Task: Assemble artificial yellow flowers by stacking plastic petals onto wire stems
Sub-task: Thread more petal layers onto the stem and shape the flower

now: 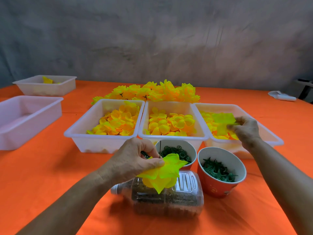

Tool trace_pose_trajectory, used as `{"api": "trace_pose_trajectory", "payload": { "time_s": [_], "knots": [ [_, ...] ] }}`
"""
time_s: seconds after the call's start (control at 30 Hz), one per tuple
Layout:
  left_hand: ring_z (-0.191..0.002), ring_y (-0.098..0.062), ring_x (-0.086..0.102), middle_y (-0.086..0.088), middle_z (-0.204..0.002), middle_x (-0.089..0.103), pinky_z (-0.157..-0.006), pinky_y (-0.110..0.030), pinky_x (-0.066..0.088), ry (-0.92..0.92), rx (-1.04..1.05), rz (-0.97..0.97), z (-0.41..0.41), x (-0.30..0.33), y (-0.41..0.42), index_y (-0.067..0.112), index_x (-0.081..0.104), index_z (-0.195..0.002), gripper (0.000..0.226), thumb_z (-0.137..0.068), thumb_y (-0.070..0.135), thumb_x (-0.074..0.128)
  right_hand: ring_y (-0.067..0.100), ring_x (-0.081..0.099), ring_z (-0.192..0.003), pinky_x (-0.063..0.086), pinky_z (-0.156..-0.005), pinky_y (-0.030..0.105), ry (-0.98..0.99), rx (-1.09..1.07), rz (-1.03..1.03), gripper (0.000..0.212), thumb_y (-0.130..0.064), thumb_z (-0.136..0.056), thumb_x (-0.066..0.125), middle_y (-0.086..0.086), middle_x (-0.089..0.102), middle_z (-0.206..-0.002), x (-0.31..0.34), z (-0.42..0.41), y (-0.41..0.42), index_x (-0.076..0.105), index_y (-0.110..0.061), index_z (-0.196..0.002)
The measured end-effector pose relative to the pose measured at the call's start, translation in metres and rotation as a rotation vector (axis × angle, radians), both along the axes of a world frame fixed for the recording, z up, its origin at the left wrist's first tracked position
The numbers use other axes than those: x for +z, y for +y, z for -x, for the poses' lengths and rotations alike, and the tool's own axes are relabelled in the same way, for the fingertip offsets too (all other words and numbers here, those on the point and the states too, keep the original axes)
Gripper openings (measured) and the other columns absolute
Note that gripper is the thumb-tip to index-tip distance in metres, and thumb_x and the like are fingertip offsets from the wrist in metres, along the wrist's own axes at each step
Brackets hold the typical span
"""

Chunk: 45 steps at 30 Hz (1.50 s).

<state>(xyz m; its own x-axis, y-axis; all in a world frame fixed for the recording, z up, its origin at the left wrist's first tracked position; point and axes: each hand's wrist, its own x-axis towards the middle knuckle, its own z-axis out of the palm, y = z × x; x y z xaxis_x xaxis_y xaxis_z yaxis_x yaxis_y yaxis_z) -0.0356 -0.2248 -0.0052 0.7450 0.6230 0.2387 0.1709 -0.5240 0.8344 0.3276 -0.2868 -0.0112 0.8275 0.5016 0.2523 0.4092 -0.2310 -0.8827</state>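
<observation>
The left hand (pixel 135 160) pinched a wire stem (pixel 159 149) with a yellow petal layer (pixel 165 173) threaded on it, held above a plastic bottle (pixel 169 200) lying on its side. Well to the right of the bottle, the right hand (pixel 245 129) gripped a petal (pixel 221 128) inside the rightmost tray (pixel 274 138). The hands were well apart.

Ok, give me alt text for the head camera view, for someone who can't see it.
A left hand holds a wire stem carrying yellow petals, while the right hand picks petals from the rightmost of three white bins on an orange table.
</observation>
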Motion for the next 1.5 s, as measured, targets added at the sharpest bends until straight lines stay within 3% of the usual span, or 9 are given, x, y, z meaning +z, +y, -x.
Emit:
{"api": "trace_pose_trajectory", "payload": {
  "time_s": [0.1, 0.27, 0.5, 0.63, 0.93, 1.03, 1.2, 1.3, 1.5],
  "knots": [
    [-0.076, -0.039, 0.060, -0.018, -0.084, 0.066, -0.069, -0.052, 0.051, 0.001, 0.012, 0.000, 0.000, -0.001, -0.001, 0.024, 0.071, -0.070, 0.019, -0.066, 0.042, 0.076, 0.024, 0.057, -0.072, 0.048, -0.071, 0.033, 0.248, 0.108, -0.167, 0.030, 0.009, -0.080, 0.062, 0.015, 0.063, -0.089, 0.011, 0.002, -0.008, 0.062, 0.002, -0.108],
    [-0.071, -0.038, 0.058, -0.023, -0.086, 0.065, -0.064, -0.047, 0.050, 0.004, 0.028, 0.002, -0.001, -0.002, -0.002, 0.024, 0.071, -0.070, 0.023, -0.063, 0.046, 0.076, 0.016, 0.058, -0.067, 0.044, -0.063, 0.027, 0.496, 0.240, -0.281, 0.016, 0.001, -0.086, 0.058, -0.005, 0.065, -0.053, 0.025, 0.016, -0.018, 0.060, -0.013, -0.079],
    [-0.073, -0.041, 0.058, -0.023, -0.084, 0.065, -0.064, -0.050, 0.050, -0.001, 0.031, -0.034, 0.000, 0.003, -0.004, 0.023, 0.070, -0.068, 0.022, -0.065, 0.043, 0.076, 0.006, 0.064, -0.053, 0.049, -0.047, 0.016, 0.702, 0.500, -0.304, 0.013, -0.005, -0.088, 0.055, -0.004, 0.070, -0.063, 0.037, 0.062, -0.030, 0.062, -0.015, -0.084],
    [-0.076, -0.042, 0.060, -0.022, -0.083, 0.066, -0.068, -0.052, 0.050, -0.005, 0.016, -0.049, 0.001, 0.005, -0.007, 0.019, 0.071, -0.068, 0.018, -0.069, 0.037, 0.077, 0.007, 0.067, -0.060, 0.049, -0.057, 0.024, 0.703, 0.599, -0.223, 0.013, -0.011, -0.071, 0.064, -0.002, 0.072, -0.071, 0.046, 0.093, -0.034, 0.064, -0.016, -0.083],
    [-0.079, -0.037, 0.061, -0.013, -0.082, 0.069, -0.073, -0.048, 0.049, 0.012, 0.004, -0.096, 0.004, 0.011, -0.009, 0.019, 0.073, -0.069, 0.009, -0.077, 0.021, 0.078, 0.012, 0.067, -0.058, 0.051, -0.048, 0.022, 0.676, 0.711, -0.164, 0.027, -0.008, -0.058, 0.068, 0.004, 0.072, -0.073, 0.056, 0.136, -0.036, 0.067, -0.009, -0.085],
    [-0.085, -0.021, 0.065, 0.000, -0.084, 0.071, -0.081, -0.046, 0.051, 0.010, -0.006, -0.087, 0.006, 0.014, -0.012, 0.020, 0.075, -0.072, 0.006, -0.077, 0.018, 0.077, 0.010, 0.066, -0.056, 0.049, -0.046, 0.020, 0.668, 0.754, -0.171, 0.029, -0.008, -0.057, 0.068, 0.003, 0.072, -0.070, 0.059, 0.145, -0.038, 0.068, -0.009, -0.086],
    [-0.091, -0.015, 0.066, 0.003, -0.090, 0.071, -0.084, -0.037, 0.051, 0.016, 0.035, -0.091, 0.006, 0.017, -0.016, 0.016, 0.075, -0.075, 0.004, -0.074, 0.015, 0.079, 0.011, 0.067, -0.059, 0.050, -0.048, 0.021, 0.642, 0.777, -0.129, 0.035, -0.012, -0.053, 0.071, 0.004, 0.072, -0.075, 0.069, 0.155, -0.038, 0.068, -0.009, -0.088],
    [-0.094, -0.008, 0.064, 0.005, -0.097, 0.071, -0.082, -0.025, 0.046, 0.025, 0.056, -0.087, 0.007, 0.020, -0.017, 0.018, 0.075, -0.080, 0.008, -0.074, 0.013, 0.079, 0.012, 0.067, -0.061, 0.052, -0.049, 0.022, 0.617, 0.819, -0.092, 0.036, -0.013, -0.053, 0.071, 0.003, 0.073, -0.077, 0.075, 0.161, -0.039, 0.070, -0.011, -0.089],
    [-0.095, -0.001, 0.063, 0.010, -0.107, 0.068, -0.086, -0.022, 0.047, -0.013, 0.099, -0.070, 0.016, 0.035, -0.016, 0.027, 0.074, -0.080, 0.027, -0.078, 0.000, 0.071, 0.011, 0.066, -0.057, 0.051, -0.053, 0.023, 0.564, 0.829, 0.001, 0.031, -0.013, -0.050, 0.072, 0.002, 0.072, -0.073, 0.082, 0.174, -0.039, 0.070, -0.013, -0.080]
  ]
}}
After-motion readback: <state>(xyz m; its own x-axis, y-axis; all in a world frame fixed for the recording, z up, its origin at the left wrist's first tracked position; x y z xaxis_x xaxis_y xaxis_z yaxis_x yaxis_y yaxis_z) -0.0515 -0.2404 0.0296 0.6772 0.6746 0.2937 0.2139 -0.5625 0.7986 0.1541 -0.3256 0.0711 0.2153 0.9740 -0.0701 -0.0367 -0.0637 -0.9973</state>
